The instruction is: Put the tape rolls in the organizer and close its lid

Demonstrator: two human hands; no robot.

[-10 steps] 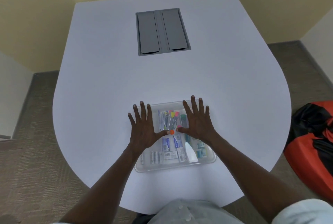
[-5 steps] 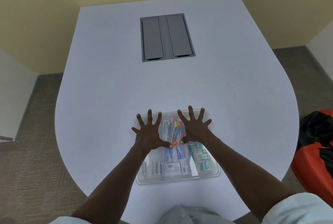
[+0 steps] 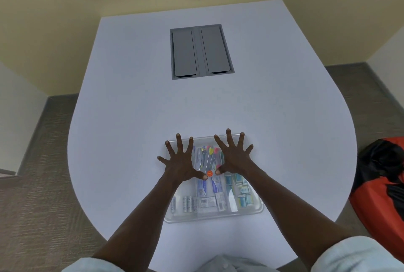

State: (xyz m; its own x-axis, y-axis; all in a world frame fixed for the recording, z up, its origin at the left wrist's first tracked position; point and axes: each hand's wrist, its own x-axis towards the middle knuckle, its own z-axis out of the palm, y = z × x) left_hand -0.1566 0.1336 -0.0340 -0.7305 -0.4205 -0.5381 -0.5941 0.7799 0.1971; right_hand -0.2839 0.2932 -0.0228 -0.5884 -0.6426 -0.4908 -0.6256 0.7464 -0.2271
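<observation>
Organizer sits at the table's near edge, lid down, no rolls loose outside; left hand and right hand press flat, fingers splayed, grasping nothing. Looks nearly finished.

Organizer contents under hands

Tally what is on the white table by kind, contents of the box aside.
Clear organizer: 1
Hands pressed flat on its lid, left hand and right hand: 2
Grey panel set into the table: 1
Total: 4
</observation>
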